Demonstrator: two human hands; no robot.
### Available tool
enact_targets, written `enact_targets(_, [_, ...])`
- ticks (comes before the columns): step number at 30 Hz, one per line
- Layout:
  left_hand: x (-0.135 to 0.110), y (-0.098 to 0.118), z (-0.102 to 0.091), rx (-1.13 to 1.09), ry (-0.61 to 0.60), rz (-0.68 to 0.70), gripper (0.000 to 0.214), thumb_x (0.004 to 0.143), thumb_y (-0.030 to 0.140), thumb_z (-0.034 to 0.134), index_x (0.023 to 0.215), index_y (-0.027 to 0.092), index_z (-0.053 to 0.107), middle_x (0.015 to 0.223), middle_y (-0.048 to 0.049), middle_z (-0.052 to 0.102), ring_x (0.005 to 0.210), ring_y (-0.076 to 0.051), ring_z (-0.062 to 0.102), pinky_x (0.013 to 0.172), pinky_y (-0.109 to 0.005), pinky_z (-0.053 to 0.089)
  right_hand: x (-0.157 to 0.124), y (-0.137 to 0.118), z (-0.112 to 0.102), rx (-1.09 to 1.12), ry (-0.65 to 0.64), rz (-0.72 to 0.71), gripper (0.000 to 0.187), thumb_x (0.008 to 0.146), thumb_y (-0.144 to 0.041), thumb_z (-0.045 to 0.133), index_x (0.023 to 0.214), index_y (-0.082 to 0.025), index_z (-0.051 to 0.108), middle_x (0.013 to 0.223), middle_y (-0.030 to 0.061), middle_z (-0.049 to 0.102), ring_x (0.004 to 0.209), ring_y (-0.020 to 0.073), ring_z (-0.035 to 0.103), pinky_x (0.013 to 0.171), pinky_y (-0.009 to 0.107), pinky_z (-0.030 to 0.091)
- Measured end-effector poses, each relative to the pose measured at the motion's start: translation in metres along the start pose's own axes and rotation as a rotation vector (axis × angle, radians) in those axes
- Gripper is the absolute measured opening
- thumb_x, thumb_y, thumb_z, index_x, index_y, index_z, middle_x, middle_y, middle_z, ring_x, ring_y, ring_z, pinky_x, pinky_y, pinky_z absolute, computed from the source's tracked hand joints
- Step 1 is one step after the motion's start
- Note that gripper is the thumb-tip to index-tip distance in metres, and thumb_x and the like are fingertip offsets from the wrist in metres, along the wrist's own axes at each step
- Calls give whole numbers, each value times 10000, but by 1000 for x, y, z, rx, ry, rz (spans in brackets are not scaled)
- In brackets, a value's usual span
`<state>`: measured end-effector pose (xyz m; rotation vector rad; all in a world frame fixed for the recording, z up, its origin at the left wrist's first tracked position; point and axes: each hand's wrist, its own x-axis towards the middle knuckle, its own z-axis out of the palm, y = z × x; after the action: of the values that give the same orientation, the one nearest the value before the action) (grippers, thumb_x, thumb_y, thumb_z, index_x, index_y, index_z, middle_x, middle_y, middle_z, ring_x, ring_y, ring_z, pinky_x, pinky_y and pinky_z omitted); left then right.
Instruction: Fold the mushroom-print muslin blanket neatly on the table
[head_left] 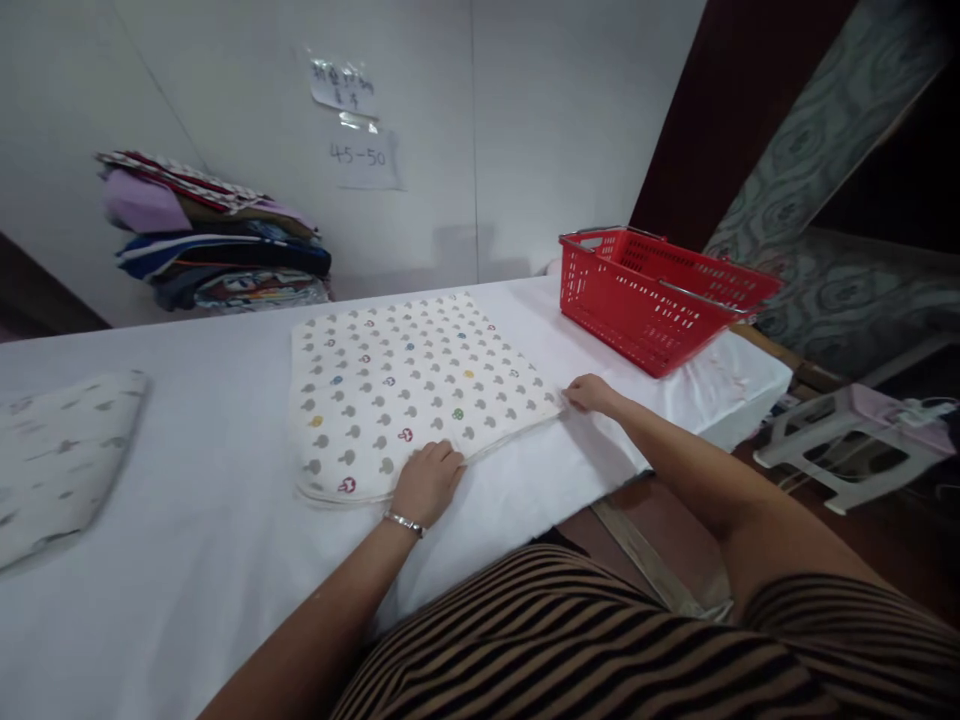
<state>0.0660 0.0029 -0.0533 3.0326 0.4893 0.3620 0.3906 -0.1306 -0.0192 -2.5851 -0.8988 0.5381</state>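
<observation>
A folded cream cloth (409,385) with small grey and coloured mushroom prints lies flat on the white table (187,520). My left hand (427,482), with a bracelet on the wrist, rests on the cloth's near edge, fingers curled over it. My right hand (591,393) pinches the cloth's right corner with closed fingers.
A red plastic basket (660,295) stands at the table's far right end. A stack of folded fabrics (214,235) sits against the back wall. Another folded pale cloth (60,455) lies at the left. A white stool (855,450) is on the floor to the right.
</observation>
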Motion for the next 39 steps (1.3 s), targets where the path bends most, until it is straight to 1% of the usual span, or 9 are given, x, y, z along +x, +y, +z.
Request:
enact_targets(4, [-1,0,0,8,19,7,144,891,239,479,898,183,610,913,-57,574,861,-201,508,755,-334,425,-2,-15,3,34,-140,68,261,813,-309,590,626,-128,609,526,25,614,468,114,568,494,187,428])
enact_targets(9, [-1,-1,-1,3,16,13,149,891,232,471,900,176,609,924,-60,574,865,-202,507,755,-331,427,-10,-27,0,19,-211,105,298,800,-334,625,584,-142,553,413,-6,517,403,106,501,475,200,405])
enact_targets(13, [-1,-1,-1,-4,13,5,144,887,229,473,883,180,608,916,-62,572,862,-205,509,745,-335,427,-14,-31,-2,-13,-211,120,290,798,-314,626,575,-149,542,392,-25,473,409,101,479,479,200,382])
enact_targets(19, [0,0,-1,-25,3,-6,143,884,223,467,886,187,605,918,-61,569,867,-203,511,765,-342,426,-19,-31,-6,-21,-204,152,264,772,-316,644,596,-141,555,395,-15,487,426,112,495,494,207,395])
enact_targets(26, [-3,-2,-10,-75,-38,-2,176,813,125,486,917,200,606,951,-56,580,903,-207,516,794,-353,424,-19,-28,-2,4,-152,129,253,753,-331,659,617,-145,557,411,-33,462,424,97,479,481,200,397])
enact_targets(31, [-21,-3,-22,-15,-88,-84,182,770,83,492,864,188,608,931,-67,585,920,-232,510,772,-378,415,-18,-9,7,-63,-188,-17,300,753,-400,609,610,-139,569,422,-15,476,432,112,483,463,216,370])
enact_targets(32, [-25,-4,-23,0,-93,-100,169,776,86,489,850,183,606,929,-71,584,916,-233,508,770,-381,413,-14,-2,9,-41,-161,-27,306,741,-428,602,629,-144,575,434,-11,493,426,114,483,461,221,371])
enact_targets(36, [-36,-8,-18,31,-62,-151,139,815,108,477,846,172,597,930,-73,577,899,-221,496,762,-364,404,10,23,19,1,-128,-62,303,720,-465,553,754,-169,606,474,13,551,445,163,532,473,270,402])
enact_targets(39, [-39,-8,-13,34,-38,-151,144,849,130,458,871,172,595,938,-66,573,897,-212,489,765,-355,398,18,35,26,-36,-58,-87,309,696,-468,547,841,-200,600,604,44,636,503,197,586,538,312,448])
